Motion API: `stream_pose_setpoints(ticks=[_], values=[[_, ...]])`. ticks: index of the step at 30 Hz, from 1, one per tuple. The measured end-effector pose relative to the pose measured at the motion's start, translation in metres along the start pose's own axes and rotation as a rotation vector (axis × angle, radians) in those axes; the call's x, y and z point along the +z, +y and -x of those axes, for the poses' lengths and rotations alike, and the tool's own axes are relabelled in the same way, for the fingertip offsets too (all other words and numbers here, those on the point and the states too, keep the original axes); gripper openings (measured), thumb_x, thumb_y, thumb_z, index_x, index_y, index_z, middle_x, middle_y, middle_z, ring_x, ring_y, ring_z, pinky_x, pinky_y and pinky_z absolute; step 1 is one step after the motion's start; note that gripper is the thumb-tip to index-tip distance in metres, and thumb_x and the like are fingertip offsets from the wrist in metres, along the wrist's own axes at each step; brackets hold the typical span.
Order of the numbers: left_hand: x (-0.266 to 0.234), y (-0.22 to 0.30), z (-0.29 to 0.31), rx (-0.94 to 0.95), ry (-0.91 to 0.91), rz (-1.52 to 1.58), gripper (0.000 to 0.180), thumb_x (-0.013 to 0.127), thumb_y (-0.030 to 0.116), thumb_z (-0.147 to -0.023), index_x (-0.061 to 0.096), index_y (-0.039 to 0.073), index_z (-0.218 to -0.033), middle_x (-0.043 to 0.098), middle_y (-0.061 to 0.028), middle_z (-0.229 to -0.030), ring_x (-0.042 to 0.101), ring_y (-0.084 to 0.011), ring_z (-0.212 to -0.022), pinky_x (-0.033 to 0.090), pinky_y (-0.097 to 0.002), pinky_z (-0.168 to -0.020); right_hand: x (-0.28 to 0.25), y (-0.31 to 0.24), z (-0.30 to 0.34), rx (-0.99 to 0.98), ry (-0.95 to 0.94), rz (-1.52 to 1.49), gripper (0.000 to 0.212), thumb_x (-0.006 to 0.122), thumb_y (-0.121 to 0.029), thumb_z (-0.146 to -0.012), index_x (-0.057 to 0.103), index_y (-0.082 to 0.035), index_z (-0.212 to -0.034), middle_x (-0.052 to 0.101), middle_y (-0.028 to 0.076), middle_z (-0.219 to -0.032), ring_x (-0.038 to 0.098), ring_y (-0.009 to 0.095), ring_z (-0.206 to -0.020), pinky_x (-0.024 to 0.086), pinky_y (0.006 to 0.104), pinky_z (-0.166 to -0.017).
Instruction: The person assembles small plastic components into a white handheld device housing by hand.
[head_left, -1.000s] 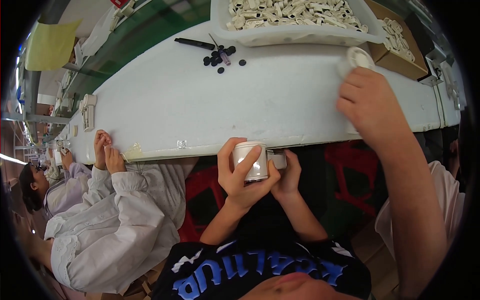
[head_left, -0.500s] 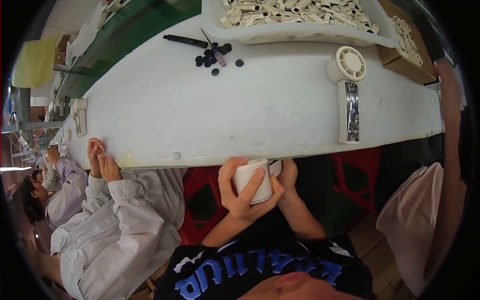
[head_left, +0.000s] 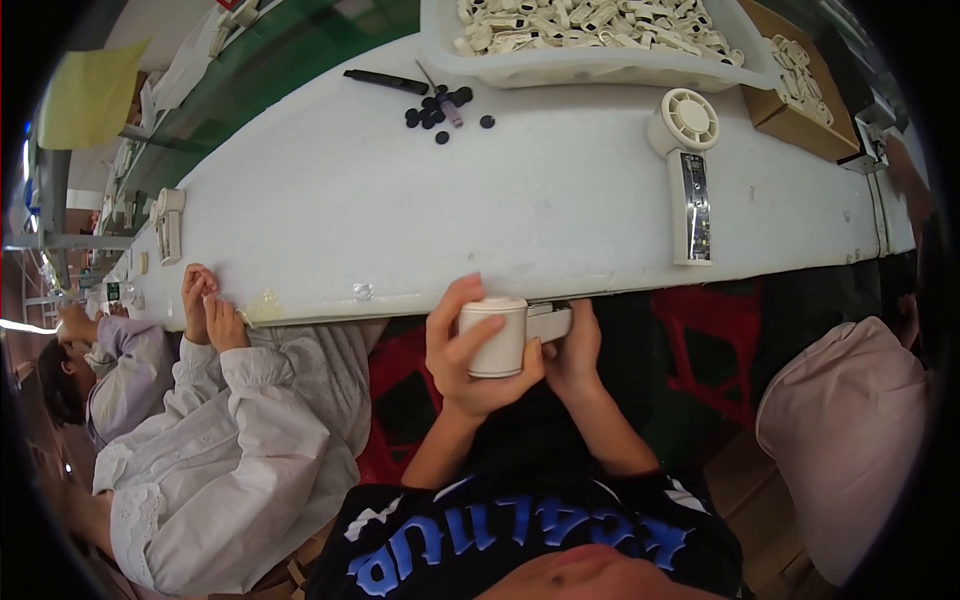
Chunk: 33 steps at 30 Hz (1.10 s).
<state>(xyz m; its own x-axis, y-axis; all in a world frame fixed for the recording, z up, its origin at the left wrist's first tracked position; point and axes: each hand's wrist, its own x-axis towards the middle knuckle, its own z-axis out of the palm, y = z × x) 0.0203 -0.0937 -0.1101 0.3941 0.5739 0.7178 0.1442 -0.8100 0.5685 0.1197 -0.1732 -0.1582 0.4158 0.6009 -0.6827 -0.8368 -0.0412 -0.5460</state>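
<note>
Just below the table's near edge I hold a cream handheld fan (head_left: 502, 345). My left hand (head_left: 452, 352) wraps round its drum-shaped head, fingers across the front. My right hand (head_left: 577, 358) is closed on the far end of its short handle, which points right; part of that handle is hidden by the fingers. Another cream fan (head_left: 690, 205) lies on the table to the right, its round grille up and the circuit board in its handle exposed.
A translucent bin (head_left: 600, 70) of cream parts stands at the back, beside a cardboard box (head_left: 800, 130) of similar parts. Black discs (head_left: 487, 122), a screwdriver (head_left: 452, 115) and a black pen-like tool (head_left: 385, 80) lie on the white table (head_left: 350, 200). A co-worker's hands (head_left: 212, 310) are at left.
The fan has turned in my hands, so more of its handle shows. Both hands have risen slightly toward the table edge. The whole view has shifted a little.
</note>
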Motion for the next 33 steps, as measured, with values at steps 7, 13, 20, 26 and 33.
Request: stream_pose_setpoints(ticks=[7, 13, 20, 26, 33], values=[[-0.030, 0.007, -0.009, -0.285, 0.068, 0.620, 0.085, 0.079, 0.014, -0.076, 0.030, 0.000, -0.144, 0.050, -0.0250, -0.136, 0.054, -0.0398, -0.124, 0.043, -0.0508, -0.106, -0.008, -0.008, 0.072, -0.890, -0.385, 0.074, 0.025, 0.057, -0.023, -0.096, 0.045, -0.006, -0.109, 0.053, 0.022, -0.112, 0.059, 0.025, -0.088, 0.053, 0.0356, -0.071], [-0.022, 0.023, 0.003, -0.739, -0.048, 1.210, 0.076, 0.071, 0.016, -0.083, 0.031, -0.006, -0.143, 0.055, -0.0279, -0.127, 0.060, -0.0366, -0.117, 0.048, -0.0480, -0.102, -0.004, -0.020, 0.068, -1.323, -0.540, 0.373, 0.037, 0.067, -0.002, -0.083, 0.045, -0.003, -0.113, 0.046, 0.026, -0.122, 0.058, 0.029, -0.097, 0.052, 0.0388, -0.086], [-0.027, 0.029, -0.002, -0.683, -0.096, 1.198, 0.074, 0.070, 0.011, -0.083, 0.031, -0.006, -0.143, 0.056, -0.0259, -0.126, 0.062, -0.0347, -0.114, 0.052, -0.0468, -0.098, 0.008, -0.021, 0.075, -1.334, -0.510, 0.430, 0.035, 0.062, -0.010, -0.087, 0.044, -0.002, -0.116, 0.042, 0.025, -0.128, 0.054, 0.027, -0.105, 0.046, 0.0383, -0.093], [-0.037, 0.047, -0.010, -0.721, -0.107, 1.082, 0.090, 0.065, -0.004, -0.084, 0.010, 0.003, -0.155, 0.046, -0.0179, -0.139, 0.057, -0.0285, -0.119, 0.051, -0.0445, -0.101, 0.006, -0.037, 0.087, -0.692, -0.512, 0.357, 0.039, 0.060, -0.012, -0.092, 0.048, 0.002, -0.127, 0.055, 0.016, -0.120, 0.059, 0.014, -0.086, 0.050, 0.0246, -0.071], [-0.035, 0.054, -0.013, -0.721, -0.149, 0.965, 0.096, 0.063, -0.004, -0.086, 0.000, 0.004, -0.158, 0.043, -0.0158, -0.142, 0.058, -0.0217, -0.114, 0.047, -0.0371, -0.101, 0.009, -0.038, 0.096, -0.558, -0.500, 0.418, 0.044, 0.055, -0.020, -0.095, 0.045, 0.004, -0.130, 0.061, 0.012, -0.103, 0.060, 0.013, -0.071, 0.048, 0.0237, -0.056]])
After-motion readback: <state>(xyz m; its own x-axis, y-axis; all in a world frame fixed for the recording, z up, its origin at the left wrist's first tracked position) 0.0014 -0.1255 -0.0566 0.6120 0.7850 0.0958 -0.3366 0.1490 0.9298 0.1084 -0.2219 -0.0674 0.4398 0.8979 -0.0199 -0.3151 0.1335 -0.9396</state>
